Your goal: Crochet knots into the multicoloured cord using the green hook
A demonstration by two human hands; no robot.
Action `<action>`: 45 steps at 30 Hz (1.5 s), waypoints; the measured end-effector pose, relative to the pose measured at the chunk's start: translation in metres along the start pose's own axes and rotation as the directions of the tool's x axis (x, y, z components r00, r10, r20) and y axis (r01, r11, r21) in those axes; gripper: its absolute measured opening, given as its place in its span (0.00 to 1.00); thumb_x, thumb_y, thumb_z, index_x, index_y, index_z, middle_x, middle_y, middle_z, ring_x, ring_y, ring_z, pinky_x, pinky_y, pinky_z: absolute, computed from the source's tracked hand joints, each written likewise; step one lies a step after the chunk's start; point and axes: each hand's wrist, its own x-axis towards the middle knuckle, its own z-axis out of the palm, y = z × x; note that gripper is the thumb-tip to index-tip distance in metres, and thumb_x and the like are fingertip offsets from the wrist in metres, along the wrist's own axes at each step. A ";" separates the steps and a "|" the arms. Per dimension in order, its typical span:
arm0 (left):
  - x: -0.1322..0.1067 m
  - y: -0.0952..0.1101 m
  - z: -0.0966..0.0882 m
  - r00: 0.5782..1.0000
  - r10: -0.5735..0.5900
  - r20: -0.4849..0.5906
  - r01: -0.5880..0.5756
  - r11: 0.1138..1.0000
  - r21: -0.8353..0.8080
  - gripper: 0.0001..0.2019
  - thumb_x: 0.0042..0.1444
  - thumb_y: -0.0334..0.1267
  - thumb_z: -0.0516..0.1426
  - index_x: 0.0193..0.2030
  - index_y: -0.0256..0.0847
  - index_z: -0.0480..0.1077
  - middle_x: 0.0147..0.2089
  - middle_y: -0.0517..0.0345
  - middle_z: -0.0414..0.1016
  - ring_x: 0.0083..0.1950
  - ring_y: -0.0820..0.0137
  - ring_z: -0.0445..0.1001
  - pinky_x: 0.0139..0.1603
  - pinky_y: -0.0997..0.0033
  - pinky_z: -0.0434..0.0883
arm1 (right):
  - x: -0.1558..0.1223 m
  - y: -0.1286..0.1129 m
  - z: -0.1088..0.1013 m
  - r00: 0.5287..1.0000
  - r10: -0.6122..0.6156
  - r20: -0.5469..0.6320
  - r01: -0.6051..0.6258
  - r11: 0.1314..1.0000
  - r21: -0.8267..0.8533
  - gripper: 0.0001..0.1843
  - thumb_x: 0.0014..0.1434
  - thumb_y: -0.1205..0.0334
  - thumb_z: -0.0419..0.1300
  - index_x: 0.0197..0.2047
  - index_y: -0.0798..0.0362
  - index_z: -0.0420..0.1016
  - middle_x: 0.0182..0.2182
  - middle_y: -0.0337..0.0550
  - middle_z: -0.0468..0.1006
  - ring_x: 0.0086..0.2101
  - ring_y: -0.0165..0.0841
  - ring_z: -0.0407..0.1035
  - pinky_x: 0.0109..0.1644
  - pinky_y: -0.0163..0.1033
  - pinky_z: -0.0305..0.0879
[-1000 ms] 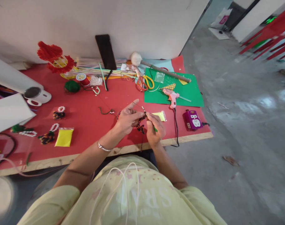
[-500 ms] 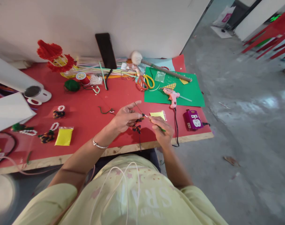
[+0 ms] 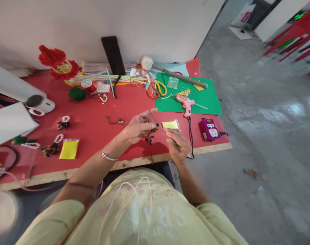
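Observation:
Between thumb and fingers, my left hand (image 3: pixel 138 128) pinches a small dark crochet piece (image 3: pixel 149 139) flecked with orange, and part of it hangs below the fingers. A strand of dark yarn (image 3: pixel 153 116) runs taut from my raised left index finger down to the piece. My right hand (image 3: pixel 178 144) grips a crochet hook (image 3: pixel 177 143) with a green handle. The hook's thin metal tip meets the piece at my left fingertips; whether it is inside a stitch I cannot tell. Below, a yarn tail dangles over the table's front edge.
Right of my hands are a yellow packet (image 3: pixel 170 125), a pink glue gun (image 3: pixel 187 104) and a purple power socket (image 3: pixel 209 129). Scissors (image 3: pixel 157 89) lie behind. Finished-looking crochet pieces with beads (image 3: pixel 50 149), another yellow packet (image 3: pixel 69 149) and a mug (image 3: pixel 40 104) stand left.
My right hand has shifted slightly right and down with the crochet hook, its tip staying by the piece. My left index finger has moved slightly up and right. The view shifted a little.

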 end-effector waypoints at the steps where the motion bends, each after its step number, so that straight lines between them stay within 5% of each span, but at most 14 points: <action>1: 0.001 -0.001 0.002 1.000 0.023 -0.007 -0.023 1.000 -0.003 0.48 0.43 0.31 0.74 0.73 0.36 0.64 0.25 0.68 0.75 0.15 0.85 0.52 0.17 0.79 0.46 | -0.001 0.000 0.002 0.999 0.029 -0.026 -0.029 0.999 0.023 0.18 0.66 0.65 0.65 0.56 0.37 0.82 0.49 0.43 0.89 0.47 0.42 0.85 0.50 0.54 0.84; 5: 0.002 -0.005 0.004 0.991 0.114 -0.065 -0.113 0.993 0.023 0.46 0.42 0.32 0.75 0.71 0.41 0.69 0.32 0.62 0.83 0.16 0.84 0.58 0.16 0.78 0.48 | -0.002 0.001 0.009 0.990 0.113 -0.080 -0.104 0.989 0.109 0.13 0.67 0.61 0.66 0.53 0.38 0.84 0.46 0.42 0.90 0.47 0.42 0.85 0.49 0.55 0.85; 9: 0.002 -0.009 0.006 0.977 0.183 -0.110 -0.178 0.983 0.053 0.41 0.45 0.32 0.74 0.68 0.41 0.73 0.27 0.65 0.80 0.16 0.84 0.57 0.16 0.78 0.49 | -0.006 0.000 0.017 0.975 0.168 -0.147 -0.146 0.978 0.151 0.11 0.68 0.58 0.64 0.52 0.38 0.84 0.47 0.43 0.90 0.47 0.43 0.84 0.45 0.53 0.85; 25: 0.000 -0.024 0.016 0.967 0.192 -0.167 -0.187 0.981 0.044 0.43 0.43 0.33 0.74 0.70 0.39 0.72 0.27 0.65 0.79 0.16 0.84 0.57 0.17 0.78 0.49 | -0.019 0.004 0.036 0.906 0.341 -0.253 -0.294 0.934 0.205 0.09 0.68 0.56 0.64 0.48 0.43 0.85 0.48 0.45 0.89 0.49 0.41 0.83 0.51 0.52 0.84; 32: 0.000 -0.024 0.016 0.961 0.192 -0.199 -0.182 0.981 0.070 0.45 0.42 0.35 0.75 0.70 0.38 0.71 0.26 0.65 0.79 0.16 0.83 0.58 0.17 0.78 0.50 | -0.019 0.011 0.040 0.805 0.547 -0.230 -0.427 0.803 0.416 0.13 0.67 0.49 0.64 0.46 0.47 0.84 0.44 0.45 0.89 0.37 0.35 0.83 0.46 0.46 0.82; 37: 0.002 -0.028 0.014 0.951 0.216 -0.221 -0.200 0.975 0.095 0.43 0.42 0.35 0.75 0.69 0.39 0.72 0.28 0.63 0.81 0.17 0.82 0.61 0.17 0.78 0.52 | -0.017 0.016 0.042 0.765 0.611 -0.202 -0.415 0.708 0.571 0.11 0.63 0.49 0.69 0.44 0.45 0.85 0.40 0.40 0.89 0.34 0.32 0.81 0.44 0.42 0.79; 45: 0.001 -0.025 0.013 0.952 0.213 -0.222 -0.215 0.976 0.012 0.36 0.44 0.35 0.76 0.63 0.37 0.75 0.28 0.66 0.79 0.16 0.86 0.57 0.17 0.79 0.49 | -0.010 0.016 0.041 0.694 0.707 -0.134 -0.513 0.617 0.597 0.20 0.56 0.40 0.72 0.40 0.48 0.84 0.35 0.41 0.88 0.30 0.32 0.80 0.36 0.41 0.76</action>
